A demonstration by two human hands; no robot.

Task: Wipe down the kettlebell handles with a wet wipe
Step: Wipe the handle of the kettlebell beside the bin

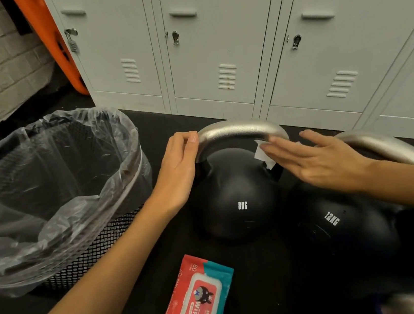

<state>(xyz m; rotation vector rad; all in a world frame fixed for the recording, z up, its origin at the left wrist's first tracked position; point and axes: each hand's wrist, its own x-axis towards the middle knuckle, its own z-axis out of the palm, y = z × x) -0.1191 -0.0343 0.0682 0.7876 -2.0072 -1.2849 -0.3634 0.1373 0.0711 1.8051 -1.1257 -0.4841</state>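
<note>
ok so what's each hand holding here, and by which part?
Left hand grips the 8KG kettlebell by the left bend of its handle. Right hand presses a wet wipe flat against the handle's right side, fingers straight, not curled round it.

two kettlebells (235,195) (343,228), one bin (55,204) (lined), one wipes pack (194,302)

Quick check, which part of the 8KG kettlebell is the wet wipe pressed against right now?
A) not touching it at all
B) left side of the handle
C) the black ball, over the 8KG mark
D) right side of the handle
D: the right hand, fingers straight, presses the wet wipe on the right bend of the 8KG kettlebell handle; the left hand holds the left bend.
</note>
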